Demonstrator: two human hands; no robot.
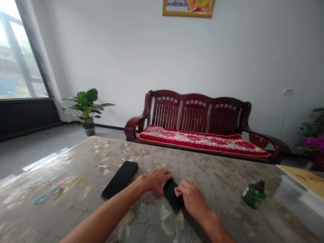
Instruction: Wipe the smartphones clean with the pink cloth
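Observation:
A black phone (172,197) lies flat on the patterned table (217,175) in front of me. My left hand (157,180) rests on its far left edge, fingers curled over it, holding it in place. My right hand (193,199) is pinched on a small pink cloth (178,192) and presses it onto the phone's screen. A second, larger black phone (120,179) lies screen-up to the left, untouched.
A small green bottle (253,195) with a black cap lies at the right. Several coloured rubber bands (54,192) are scattered at the left. A clear box with a yellow lid (303,184) stands at the far right. A wooden bench (199,123) stands beyond the table.

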